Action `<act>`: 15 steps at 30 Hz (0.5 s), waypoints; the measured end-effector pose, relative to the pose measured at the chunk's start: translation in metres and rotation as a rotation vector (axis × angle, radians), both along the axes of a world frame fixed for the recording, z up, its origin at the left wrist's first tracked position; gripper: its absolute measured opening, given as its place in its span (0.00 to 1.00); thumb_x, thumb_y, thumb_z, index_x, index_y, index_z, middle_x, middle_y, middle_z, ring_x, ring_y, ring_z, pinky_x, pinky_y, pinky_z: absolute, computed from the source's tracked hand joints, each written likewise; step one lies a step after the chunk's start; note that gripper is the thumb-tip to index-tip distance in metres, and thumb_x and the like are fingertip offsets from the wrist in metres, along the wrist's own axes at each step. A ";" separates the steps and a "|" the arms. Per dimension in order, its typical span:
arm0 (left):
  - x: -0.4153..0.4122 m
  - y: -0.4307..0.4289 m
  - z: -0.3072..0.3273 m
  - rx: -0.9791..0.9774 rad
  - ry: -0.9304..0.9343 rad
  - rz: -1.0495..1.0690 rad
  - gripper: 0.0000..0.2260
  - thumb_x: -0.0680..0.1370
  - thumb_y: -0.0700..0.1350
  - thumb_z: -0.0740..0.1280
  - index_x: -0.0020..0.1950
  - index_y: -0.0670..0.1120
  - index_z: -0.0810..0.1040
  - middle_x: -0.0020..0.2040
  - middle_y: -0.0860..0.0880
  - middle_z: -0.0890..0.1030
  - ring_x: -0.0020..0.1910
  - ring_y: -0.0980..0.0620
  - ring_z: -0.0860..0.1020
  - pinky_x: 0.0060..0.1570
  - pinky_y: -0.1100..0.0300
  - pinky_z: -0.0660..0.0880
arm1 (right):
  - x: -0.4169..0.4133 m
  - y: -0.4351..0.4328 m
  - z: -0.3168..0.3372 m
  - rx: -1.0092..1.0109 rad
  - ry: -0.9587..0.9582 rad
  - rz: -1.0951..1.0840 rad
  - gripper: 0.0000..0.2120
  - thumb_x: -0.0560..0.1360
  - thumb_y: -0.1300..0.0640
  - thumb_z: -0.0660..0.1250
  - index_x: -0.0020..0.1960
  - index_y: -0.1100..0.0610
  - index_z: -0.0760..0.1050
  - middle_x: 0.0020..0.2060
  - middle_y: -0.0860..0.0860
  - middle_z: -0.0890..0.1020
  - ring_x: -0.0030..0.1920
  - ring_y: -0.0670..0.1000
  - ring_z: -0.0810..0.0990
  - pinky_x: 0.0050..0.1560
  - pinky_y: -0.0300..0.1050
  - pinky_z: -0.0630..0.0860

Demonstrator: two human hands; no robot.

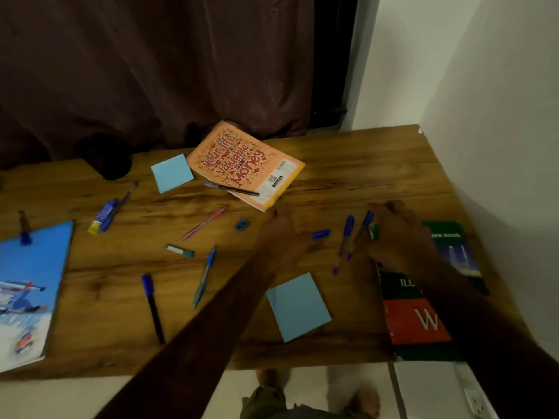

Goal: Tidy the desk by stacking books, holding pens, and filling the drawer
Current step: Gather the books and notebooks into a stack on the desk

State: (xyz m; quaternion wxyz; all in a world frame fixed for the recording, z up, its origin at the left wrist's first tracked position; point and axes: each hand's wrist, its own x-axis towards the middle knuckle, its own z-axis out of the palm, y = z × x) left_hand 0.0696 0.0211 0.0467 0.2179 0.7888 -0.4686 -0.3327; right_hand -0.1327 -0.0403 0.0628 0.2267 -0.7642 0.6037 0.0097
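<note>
Wooden bench (363, 176) before a dark curtain, strewn with pens and books. Two purple pens (348, 237) lie side by side between the hands, long axes pointing away from the person. Right hand (399, 237) sits just beside them, pinching a small green object (374, 231). Left hand (284, 234) touches a purple cap (321, 234); whether it grips is unclear.

i am seeing one book (245, 164) lying at the desk's (348, 164) far middle with a pen (231, 189) on it, another book (423, 300) sitting under my right hand (399, 237), and a notepad (298, 306) lying between my arms.
</note>
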 end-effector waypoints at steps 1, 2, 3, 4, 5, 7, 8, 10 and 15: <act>0.010 -0.001 0.001 -0.008 -0.016 0.014 0.30 0.75 0.48 0.69 0.75 0.46 0.62 0.70 0.44 0.65 0.64 0.43 0.72 0.52 0.54 0.75 | 0.009 -0.003 0.000 0.004 -0.006 0.020 0.31 0.71 0.43 0.70 0.71 0.47 0.66 0.68 0.54 0.68 0.69 0.61 0.67 0.66 0.60 0.68; 0.021 -0.003 -0.001 -0.020 -0.030 0.030 0.29 0.75 0.47 0.69 0.74 0.46 0.63 0.70 0.44 0.65 0.63 0.43 0.73 0.53 0.53 0.77 | 0.018 -0.006 0.001 0.012 -0.008 0.037 0.31 0.71 0.44 0.70 0.71 0.47 0.66 0.68 0.54 0.68 0.69 0.61 0.67 0.67 0.60 0.68; 0.031 -0.004 -0.001 -0.040 -0.038 0.042 0.28 0.75 0.46 0.68 0.73 0.46 0.64 0.69 0.44 0.66 0.61 0.44 0.74 0.52 0.54 0.77 | 0.027 -0.010 0.001 0.014 -0.003 0.059 0.32 0.71 0.45 0.70 0.72 0.47 0.65 0.69 0.54 0.67 0.69 0.61 0.66 0.67 0.59 0.68; 0.039 -0.005 -0.001 -0.052 -0.045 0.046 0.27 0.75 0.46 0.68 0.72 0.46 0.64 0.69 0.44 0.66 0.59 0.45 0.74 0.49 0.56 0.77 | 0.035 -0.013 0.002 0.011 0.000 0.080 0.33 0.72 0.46 0.70 0.74 0.47 0.63 0.70 0.54 0.66 0.70 0.61 0.65 0.68 0.60 0.68; 0.048 -0.006 -0.002 -0.057 -0.062 0.048 0.27 0.75 0.46 0.68 0.72 0.46 0.65 0.69 0.44 0.67 0.60 0.45 0.74 0.50 0.58 0.76 | 0.045 -0.016 0.001 0.004 0.002 0.100 0.34 0.72 0.47 0.70 0.75 0.47 0.61 0.72 0.54 0.65 0.71 0.61 0.64 0.68 0.60 0.67; 0.065 -0.009 -0.006 -0.064 -0.100 0.056 0.29 0.73 0.49 0.67 0.73 0.47 0.65 0.70 0.44 0.68 0.65 0.43 0.72 0.59 0.52 0.76 | 0.065 -0.025 0.000 -0.004 0.002 0.127 0.33 0.73 0.47 0.69 0.75 0.46 0.61 0.73 0.54 0.64 0.72 0.61 0.63 0.69 0.60 0.67; 0.074 -0.011 -0.008 -0.077 -0.121 0.059 0.30 0.72 0.51 0.67 0.72 0.47 0.66 0.70 0.44 0.69 0.67 0.42 0.72 0.61 0.48 0.75 | 0.075 -0.030 -0.002 -0.001 0.003 0.140 0.33 0.73 0.47 0.69 0.75 0.46 0.61 0.73 0.53 0.63 0.72 0.60 0.63 0.69 0.60 0.66; 0.089 -0.016 -0.013 -0.106 -0.208 0.052 0.28 0.73 0.50 0.68 0.72 0.46 0.67 0.69 0.43 0.70 0.68 0.41 0.70 0.61 0.46 0.75 | 0.093 -0.041 -0.005 0.004 0.008 0.172 0.32 0.74 0.46 0.68 0.75 0.45 0.61 0.73 0.53 0.63 0.73 0.60 0.62 0.70 0.61 0.66; 0.126 -0.033 -0.022 -0.087 -0.437 -0.064 0.32 0.73 0.47 0.72 0.74 0.45 0.65 0.71 0.44 0.69 0.70 0.42 0.67 0.65 0.44 0.73 | 0.141 -0.072 -0.019 0.024 0.020 0.221 0.33 0.75 0.43 0.68 0.76 0.46 0.61 0.77 0.53 0.60 0.77 0.59 0.58 0.72 0.61 0.64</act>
